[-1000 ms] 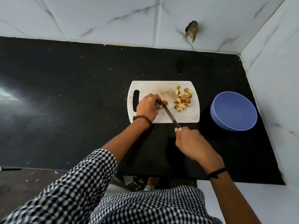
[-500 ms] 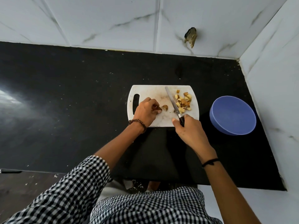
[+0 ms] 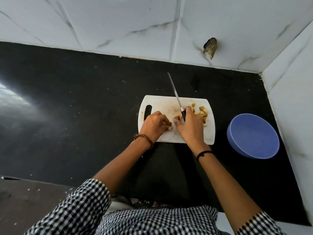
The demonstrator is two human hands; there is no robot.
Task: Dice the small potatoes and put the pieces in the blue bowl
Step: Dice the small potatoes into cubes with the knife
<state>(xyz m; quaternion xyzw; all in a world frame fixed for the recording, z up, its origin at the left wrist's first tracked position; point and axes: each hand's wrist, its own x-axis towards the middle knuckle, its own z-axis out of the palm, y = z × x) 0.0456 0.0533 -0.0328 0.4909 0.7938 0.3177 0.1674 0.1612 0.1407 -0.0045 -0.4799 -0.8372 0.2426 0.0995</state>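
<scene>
left hand [image 3: 155,127] curled, seemingly pinching potato piece [image 3: 169,123] | right hand [image 3: 190,128] grips knife [image 3: 175,94], blade pointing away | diced pieces [image 3: 202,114] on cutting board [image 3: 162,104]

A black-and-white checked shirt [image 3: 152,221], with sleeves [image 3: 81,206] ending near the elbows. A brown bead bracelet [image 3: 144,139] circles the wrist behind the left hand [image 3: 155,126], and a thin black cord [image 3: 203,153] the wrist behind the right hand [image 3: 189,128].
</scene>
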